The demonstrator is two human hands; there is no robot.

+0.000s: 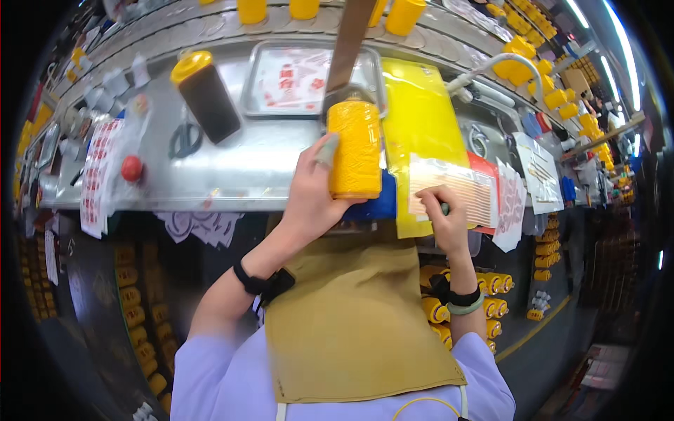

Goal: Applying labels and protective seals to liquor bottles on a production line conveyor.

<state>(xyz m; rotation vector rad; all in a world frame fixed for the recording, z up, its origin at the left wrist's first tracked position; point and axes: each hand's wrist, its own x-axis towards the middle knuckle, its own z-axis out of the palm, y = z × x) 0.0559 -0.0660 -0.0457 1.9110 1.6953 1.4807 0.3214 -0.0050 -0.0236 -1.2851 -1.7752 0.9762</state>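
My left hand (312, 189) grips a yellow ribbed bottle (355, 149), held upright over the front edge of the steel bench (232, 168). A finger of that hand wears a grey-green wrap. My right hand (442, 221) pinches the lower edge of a sheet of striped labels (449, 191), which lies on a yellow plastic sheet (418, 119) to the right of the bottle. Something small and dark green shows between its fingertips. A blue pad (382, 207) sits just under the bottle.
A dark bottle with a yellow cap (205, 95) leans at the bench's left, scissors (185, 139) beside it. A steel tray (295, 77) sits behind. Label sheets (102, 172) hang at the left, a red button (131, 168) nearby. Yellow bottles ride the belt (519, 56). Crates of them stand below (484, 295).
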